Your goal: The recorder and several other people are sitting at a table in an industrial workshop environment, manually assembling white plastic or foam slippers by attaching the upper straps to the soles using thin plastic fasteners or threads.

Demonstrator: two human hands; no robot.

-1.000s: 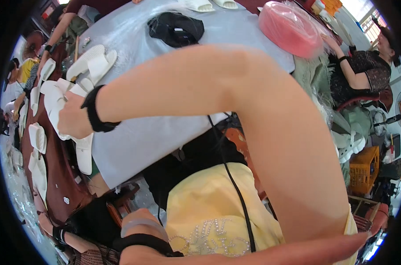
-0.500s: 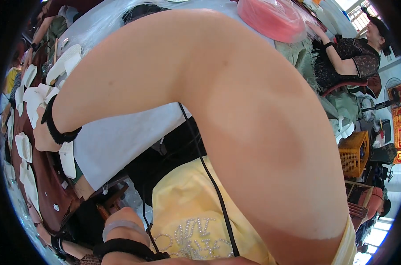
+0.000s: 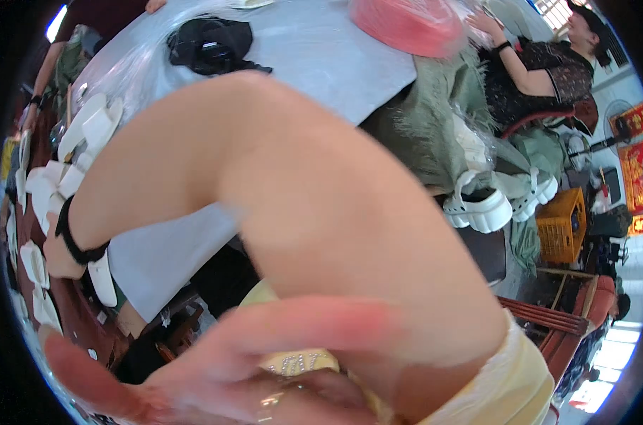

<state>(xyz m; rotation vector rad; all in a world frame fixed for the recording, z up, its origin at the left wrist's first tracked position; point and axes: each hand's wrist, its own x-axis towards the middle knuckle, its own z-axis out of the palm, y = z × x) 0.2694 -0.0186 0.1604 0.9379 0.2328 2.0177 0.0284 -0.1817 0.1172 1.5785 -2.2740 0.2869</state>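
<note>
My right arm [image 3: 335, 191], bent at the elbow, spans the view from its yellow sleeve to the far left. My right hand [image 3: 61, 249], with a black band at the wrist, rests by white flat pieces [image 3: 46, 185] on the brown table [image 3: 73, 333]. Its fingers are mostly hidden, so whether it grips one of them cannot be told. My left hand [image 3: 215, 361] is raised very close in the lower part, a little blurred. Its thumb and fingers are stretched apart and nothing shows in them. More white curved pieces [image 3: 34, 265] lie beyond my right hand.
A pale sheet-covered table [image 3: 307, 60] holds a black bundle [image 3: 211, 44] and a pink coil in clear plastic [image 3: 410, 27]. At right sit a person [image 3: 527, 85], green sacking [image 3: 435, 120], white clogs [image 3: 481, 212] and a yellow crate [image 3: 561, 225]. Another person's arm shows at upper left.
My left hand has risen from the lower edge into the foreground, fingers spread. The view has shifted, uncovering the black bundle and white clogs. My right hand stays by the white pieces.
</note>
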